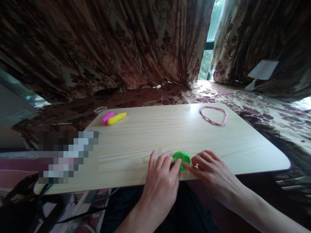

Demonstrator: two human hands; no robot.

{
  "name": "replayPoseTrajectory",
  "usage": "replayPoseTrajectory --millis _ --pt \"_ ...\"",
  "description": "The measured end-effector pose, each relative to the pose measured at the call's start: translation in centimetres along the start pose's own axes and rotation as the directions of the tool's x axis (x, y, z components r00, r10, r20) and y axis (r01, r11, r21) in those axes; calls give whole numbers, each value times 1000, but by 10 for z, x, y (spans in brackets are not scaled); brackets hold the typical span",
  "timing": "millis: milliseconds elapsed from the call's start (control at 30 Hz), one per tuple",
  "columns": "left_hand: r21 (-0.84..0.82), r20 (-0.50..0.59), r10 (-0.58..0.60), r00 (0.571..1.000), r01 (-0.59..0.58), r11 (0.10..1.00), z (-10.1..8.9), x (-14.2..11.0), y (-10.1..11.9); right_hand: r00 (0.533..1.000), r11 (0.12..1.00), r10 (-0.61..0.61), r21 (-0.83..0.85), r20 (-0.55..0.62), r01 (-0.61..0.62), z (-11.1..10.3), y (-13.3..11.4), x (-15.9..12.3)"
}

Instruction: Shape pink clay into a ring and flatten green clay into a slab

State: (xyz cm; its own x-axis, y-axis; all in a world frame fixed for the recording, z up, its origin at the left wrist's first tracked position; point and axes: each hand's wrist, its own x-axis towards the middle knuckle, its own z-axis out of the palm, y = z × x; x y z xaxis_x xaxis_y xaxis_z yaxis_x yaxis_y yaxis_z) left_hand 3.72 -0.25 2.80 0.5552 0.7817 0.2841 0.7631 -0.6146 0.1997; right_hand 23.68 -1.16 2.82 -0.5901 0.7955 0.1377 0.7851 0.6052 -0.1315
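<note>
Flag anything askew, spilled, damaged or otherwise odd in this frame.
A pixelated patch at the left end of the pale wood-grain table stands out: it hides whatever lies there. A small pink speck breaks the plain surface of the round green clay-like disc under the fingers. I see no spill or damage.

White lamp (pixel 263 70) before dark, flower-patterned curtains (pixel 238 42)

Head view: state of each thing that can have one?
Green clay: round, flattened
Left hand: one finger on green clay
Right hand: one finger on green clay
Yellow clay: long, lying against pink clay
Pink cord: looped, flat
Curtains: parted at window
Lamp: looks unlit
</note>
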Motion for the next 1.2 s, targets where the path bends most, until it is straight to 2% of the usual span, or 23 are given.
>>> replayPoseTrajectory --millis 133,233,467,600,700,800,867,1000,1200 --pt "65 51 16 999 -19 998 -2 4 0 1000 1000 -3 13 -3 3 -3 -2 1" --pt "52 57 24 998 -27 998 -5 2 1 1000 1000 3 14 -1 -3 -7 -4 2" --pt "-60 -31 -3 1000 2 998 -4 -12 -1 1000 1000 1 26 13 -1 -8 -6 -1" --pt "-118 -67 -23 997 15 993 -7 -2 -8 1000 996 -1 85 1 1 -15 -4 2" --pt "-125 -133 -104 986 87 988 -7 12 -13 995 978 68 204 -70 -53 -19 3 6" --pt "-133 -95 -151 984 137 982 -3 20 -14 962 952 205 265 -178 -153 -15 13 13" --pt "-163 -64 -155 986 143 976 0 21 -12 951 944 249 265 -185 -196 -9 17 17" --pt "-258 -86 -165 983 138 956 5 18 -11 963 939 229 293 -141 -181 -3 15 25" --pt "-351 -110 -172 979 124 928 7 25 -16 958 930 237 323 -162 -176 -3 8 31"
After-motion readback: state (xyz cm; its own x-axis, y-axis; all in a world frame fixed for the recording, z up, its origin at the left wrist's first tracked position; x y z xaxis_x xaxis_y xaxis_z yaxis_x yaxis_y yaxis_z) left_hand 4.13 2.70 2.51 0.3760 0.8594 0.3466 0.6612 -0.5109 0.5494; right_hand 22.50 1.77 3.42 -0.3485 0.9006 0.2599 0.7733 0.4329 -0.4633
